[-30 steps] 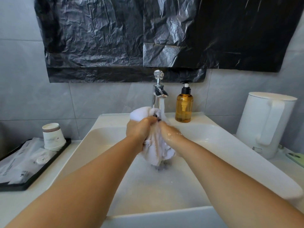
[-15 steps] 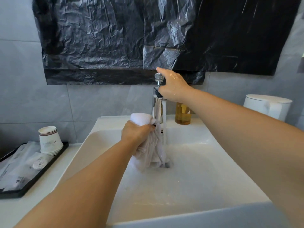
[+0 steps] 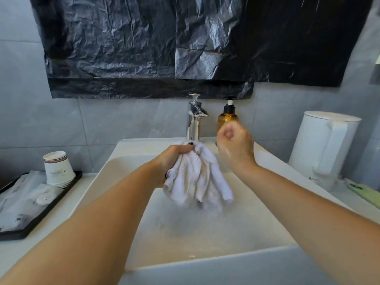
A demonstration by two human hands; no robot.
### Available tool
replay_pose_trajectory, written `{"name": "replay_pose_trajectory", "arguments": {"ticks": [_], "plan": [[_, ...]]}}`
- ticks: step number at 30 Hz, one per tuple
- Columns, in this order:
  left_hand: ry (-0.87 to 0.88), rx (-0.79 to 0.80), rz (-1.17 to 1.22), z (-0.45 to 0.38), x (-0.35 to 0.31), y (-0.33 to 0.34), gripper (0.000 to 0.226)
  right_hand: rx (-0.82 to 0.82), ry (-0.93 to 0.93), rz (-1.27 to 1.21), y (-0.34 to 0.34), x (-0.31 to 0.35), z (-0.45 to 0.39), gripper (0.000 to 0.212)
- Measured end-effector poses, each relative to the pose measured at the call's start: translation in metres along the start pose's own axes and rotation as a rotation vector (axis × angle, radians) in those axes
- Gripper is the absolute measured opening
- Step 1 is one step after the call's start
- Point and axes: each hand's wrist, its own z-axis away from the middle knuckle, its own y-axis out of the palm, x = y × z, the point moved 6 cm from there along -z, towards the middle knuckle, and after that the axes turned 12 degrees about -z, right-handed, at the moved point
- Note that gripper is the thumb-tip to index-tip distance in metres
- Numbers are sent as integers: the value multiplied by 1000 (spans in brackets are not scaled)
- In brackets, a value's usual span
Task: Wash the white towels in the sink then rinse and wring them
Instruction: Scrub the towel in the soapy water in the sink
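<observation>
Head view: the left hand (image 3: 173, 159) grips the bunched white towel (image 3: 197, 177), which hangs below its fist over the sink (image 3: 267, 258). The wet right hand (image 3: 234, 145), just beside the towel, is clenched, holding nothing.

One towel (image 3: 197, 175), two hands, one faucet (image 3: 195, 118), perhaps three stacked cups (image 3: 58, 169).

- both forearms are bare up to the frame edge, no sleeves in view
- left hand (image 3: 172, 159): dark polish on the nails that show
- right hand (image 3: 234, 145): wet, with drops and a shine along the wrist
- no rings, watch or bands show
</observation>
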Motion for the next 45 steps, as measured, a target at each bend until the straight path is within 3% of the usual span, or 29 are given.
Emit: {"name": "replay_pose_trajectory", "arguments": {"ticks": [2, 4, 6, 9, 10, 12, 13, 16, 20, 23, 25, 27, 28, 29, 30, 32, 34, 35, 37, 39, 41, 45], "plan": [[-119, -63, -283, -3, 12, 1, 51, 324, 501, 178, 18, -51, 19, 9], [-188, -261, -805, -1, 10, -13, 74, 629, 742, 331, 30, -70, 43, 26], [-152, -367, -1141, 7, -7, -16, 82, 776, 718, 402, 41, -69, 50, 40], [-183, -135, -1249, 20, -13, 2, 46, 918, 691, 393, 55, -57, 55, 39], [-235, -54, -1248, 20, -7, 4, 49, 949, 703, 393, 57, -56, 56, 41], [-319, 55, -1200, 21, 3, 4, 72, 939, 691, 391, 59, -58, 54, 45], [-319, 44, -1146, 20, 5, -1, 72, 918, 664, 390, 58, -59, 52, 43], [-244, -65, -1017, 15, 2, -16, 36, 754, 584, 390, 49, -57, 36, 24], [-220, -150, -856, 20, 4, -32, 6, 571, 730, 75, 25, -73, 5, 47], [-316, -81, -628, 24, 9, -34, 18, 569, 880, -61, 0, -92, 3, 33], [-330, -107, -661, 18, 11, -36, 21, 489, 806, 160, -19, -96, 1, 36], [-228, -377, -982, 8, 3, -50, 17, 425, 581, 479, -22, -95, -5, 36], [-138, -510, -1108, 7, -6, -52, 18, 463, 470, 544, -15, -90, -4, 41], [-39, -519, -1135, 4, -12, -48, 22, 542, 398, 562, -5, -86, 0, 49], [38, -404, -1085, 1, -13, -38, 29, 650, 392, 529, 4, -78, 9, 55], [46, -12, -1072, 0, -2, -6, 66, 953, 431, 466, 24, -66, 36, 60], [-51, 240, -1379, -1, 21, 16, 104, 1216, 438, 614, 37, -69, 61, 59], [-55, 249, -1538, -6, 31, 19, 109, 1267, 382, 724, 42, -73, 66, 60], [10, 107, -1673, -13, 30, 23, 90, 1219, 232, 878, 50, -84, 62, 54], [142, -58, -1668, -11, 15, 26, 58, 1095, 122, 837, 53, -86, 46, 31], [179, -172, -1509, -9, 0, 19, 37, 967, 180, 629, 46, -77, 32, 12], [186, -257, -1150, -2, -16, -5, 20, 906, 521, 288, 21, -72, 21, 17]]}}
